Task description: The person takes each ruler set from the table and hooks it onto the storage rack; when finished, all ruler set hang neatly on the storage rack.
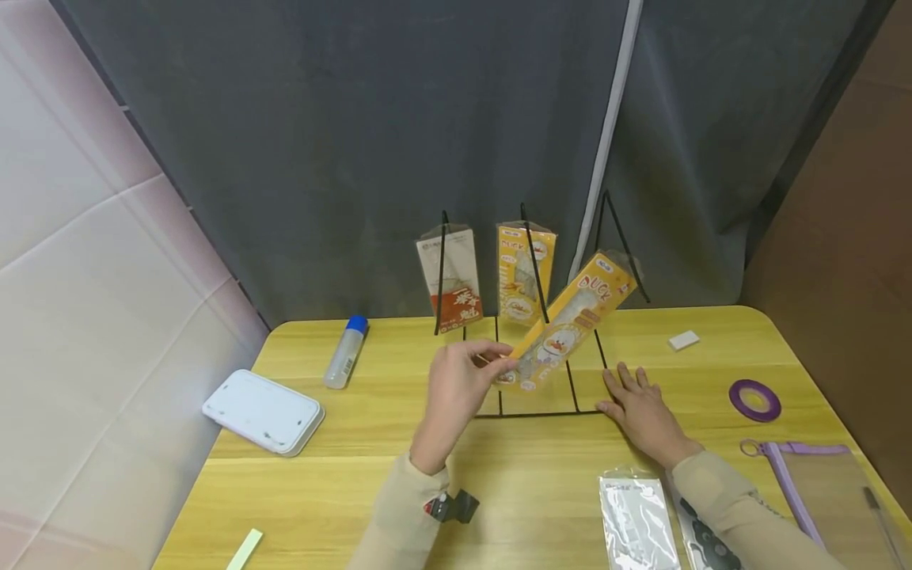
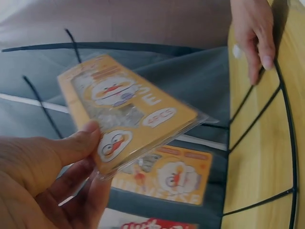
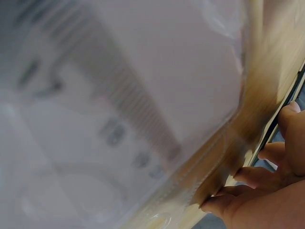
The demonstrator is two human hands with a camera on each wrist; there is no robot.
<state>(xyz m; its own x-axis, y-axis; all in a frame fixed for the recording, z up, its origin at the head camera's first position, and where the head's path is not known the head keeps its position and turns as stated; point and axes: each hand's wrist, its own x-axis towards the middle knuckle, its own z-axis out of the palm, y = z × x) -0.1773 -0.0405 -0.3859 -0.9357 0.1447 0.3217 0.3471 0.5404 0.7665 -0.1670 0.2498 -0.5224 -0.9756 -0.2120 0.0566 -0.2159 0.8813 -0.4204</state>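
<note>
My left hand (image 1: pixel 459 384) pinches the lower corner of a yellow duck-print packet (image 1: pixel 573 321) between thumb and fingers. The packet tilts up to the right, its clear top at the right-hand hook (image 1: pixel 623 237) of a black wire display rack. In the left wrist view the thumb lies on the face of the packet (image 2: pixel 114 100). Another yellow duck packet (image 1: pixel 509 273) hangs from the middle hook, and a white-and-red packet (image 1: pixel 456 273) from the left one. My right hand (image 1: pixel 644 416) rests on the table, fingertips at the right front corner of the rack's base (image 1: pixel 537 416).
Two clear-wrapped packets, one white (image 1: pixel 639 522), lie near the right forearm. Further right are a purple tape roll (image 1: pixel 769 408), a white eraser-like block (image 1: pixel 684 340) and a mesh zip pouch (image 1: pixel 819 483). A blue-capped bottle (image 1: pixel 345 356) and a white case (image 1: pixel 260 412) lie left.
</note>
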